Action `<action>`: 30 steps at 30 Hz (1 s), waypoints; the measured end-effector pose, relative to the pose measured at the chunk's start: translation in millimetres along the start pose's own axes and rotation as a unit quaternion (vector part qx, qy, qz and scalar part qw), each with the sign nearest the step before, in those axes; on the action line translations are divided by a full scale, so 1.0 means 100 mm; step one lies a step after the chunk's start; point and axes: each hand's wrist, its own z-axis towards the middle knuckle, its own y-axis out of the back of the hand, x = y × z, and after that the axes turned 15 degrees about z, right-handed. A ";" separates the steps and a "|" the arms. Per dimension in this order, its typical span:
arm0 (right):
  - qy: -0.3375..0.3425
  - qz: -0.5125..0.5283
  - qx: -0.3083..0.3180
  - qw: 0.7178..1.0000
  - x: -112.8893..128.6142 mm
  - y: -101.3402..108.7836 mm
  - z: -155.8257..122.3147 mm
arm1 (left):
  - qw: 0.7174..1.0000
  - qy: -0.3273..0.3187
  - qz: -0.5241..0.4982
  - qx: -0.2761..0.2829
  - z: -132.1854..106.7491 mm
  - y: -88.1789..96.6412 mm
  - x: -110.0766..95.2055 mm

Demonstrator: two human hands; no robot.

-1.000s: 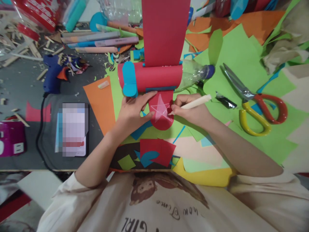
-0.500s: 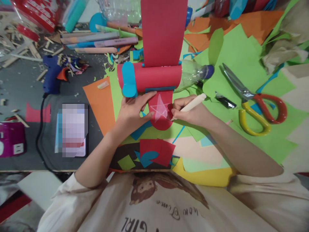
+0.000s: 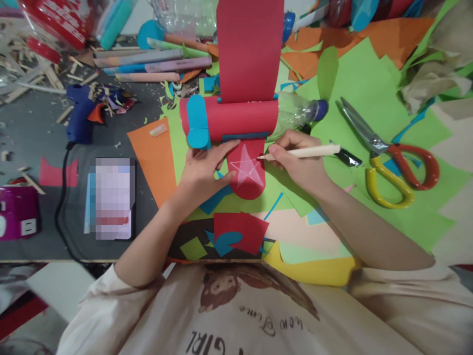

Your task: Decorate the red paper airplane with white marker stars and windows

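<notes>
A clear plastic bottle (image 3: 295, 111) wrapped in red paper (image 3: 240, 118) lies across the table, with long red paper wings and a blue paper tail piece (image 3: 197, 123). On the near red wing (image 3: 247, 170) a white star is drawn. My left hand (image 3: 203, 170) lies flat with fingers spread, pressing the wing's left edge. My right hand (image 3: 299, 160) grips a cream-coloured pen (image 3: 306, 152); its tip touches the wing's right edge beside the star.
Red-and-yellow-handled scissors (image 3: 388, 153) lie on green paper (image 3: 369, 88) at the right. A blue glue gun (image 3: 79, 111) with a black cord, several markers (image 3: 151, 61), a phone (image 3: 111, 197) and wood scraps sit at the left. Coloured paper offcuts cover the near table edge.
My right hand has drawn back to the right from the star, swinging the pen flatter so its tip rests at the star's right point. My left hand has stayed put.
</notes>
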 end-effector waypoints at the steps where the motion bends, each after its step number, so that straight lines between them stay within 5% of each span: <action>1: 0.003 -0.006 0.002 1.000 0.00 0.00 0.00 | 1.000 -0.002 -0.001 -0.001 0.00 0.00 0.00; 21: -0.043 -0.068 0.030 0.996 0.01 -0.02 0.02 | 1.000 0.007 0.011 0.015 0.02 0.02 -0.03; 30: -0.008 -0.076 0.015 0.997 -0.02 -0.02 0.01 | 1.000 -0.010 0.014 0.003 0.02 0.01 0.00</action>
